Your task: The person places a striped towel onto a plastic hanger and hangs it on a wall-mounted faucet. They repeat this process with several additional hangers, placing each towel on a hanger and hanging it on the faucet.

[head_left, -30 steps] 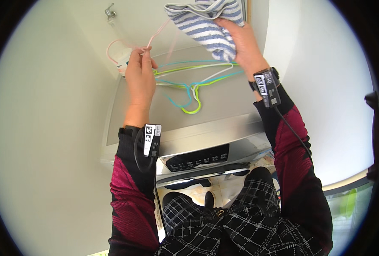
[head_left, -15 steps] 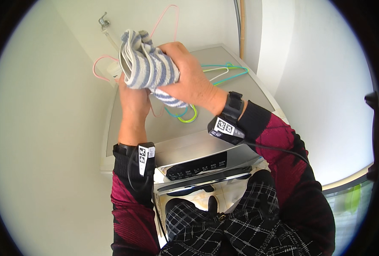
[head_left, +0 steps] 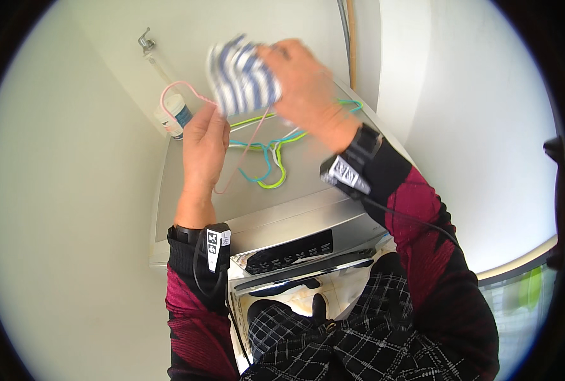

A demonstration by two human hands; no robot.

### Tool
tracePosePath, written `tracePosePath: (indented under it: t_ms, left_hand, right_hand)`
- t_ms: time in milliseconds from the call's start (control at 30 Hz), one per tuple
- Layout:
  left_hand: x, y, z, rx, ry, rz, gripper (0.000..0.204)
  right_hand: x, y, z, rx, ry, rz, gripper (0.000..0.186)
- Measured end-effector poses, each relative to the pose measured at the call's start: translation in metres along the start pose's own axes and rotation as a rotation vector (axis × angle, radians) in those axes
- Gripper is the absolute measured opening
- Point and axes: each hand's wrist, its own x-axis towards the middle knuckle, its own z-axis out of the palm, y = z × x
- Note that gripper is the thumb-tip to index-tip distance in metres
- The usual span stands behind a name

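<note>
A thin pink clothes hanger is pinched near its hook by my left hand. Its hook points to the far left, and part of its frame slants down past my wrist. My right hand, blurred by motion, grips a folded blue-and-white striped towel just right of and above my left fingers. The towel covers part of the hanger, so whether they touch is unclear. Below both hands, a green hanger lies with blue and white ones on the grey top of a washing machine.
A white and blue tub stands at the machine's far left corner, below a wall tap. Walls rise on the left, behind and on the right. A dark control panel faces my body. Pipes run up the back wall.
The towel has shifted right with my right hand, opening a view of my left fingers. The pink hanger has turned, its frame now hanging lower. The tub and lying hangers show more.
</note>
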Motion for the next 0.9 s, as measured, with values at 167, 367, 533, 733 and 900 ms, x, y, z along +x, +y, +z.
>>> tracePosePath:
  t_ms: [167, 367, 533, 733, 900]
  left_hand:
    - [-0.002, 0.003, 0.01, 0.26, -0.022, 0.138, 0.028]
    - [-0.004, -0.002, 0.009, 0.634, 0.095, 0.315, 0.023]
    - [-0.002, -0.005, 0.009, 0.587, 0.241, 0.456, 0.018]
    - [-0.005, 0.002, 0.013, 0.55, 0.167, 0.389, 0.021]
    - [-0.003, 0.006, 0.012, 0.365, 0.18, 0.317, 0.023]
  right_hand:
    - [0.014, 0.038, -0.024, -0.239, -0.055, 0.374, 0.048]
    - [-0.009, -0.006, -0.017, -0.041, -0.406, 0.067, 0.048]
    - [-0.01, -0.002, -0.014, 0.076, -0.155, 0.074, 0.048]
    - [0.001, 0.044, -0.009, -0.11, -0.125, 0.378, 0.05]
    - [-0.003, 0.044, 0.008, 0.737, -0.046, 0.725, 0.04]
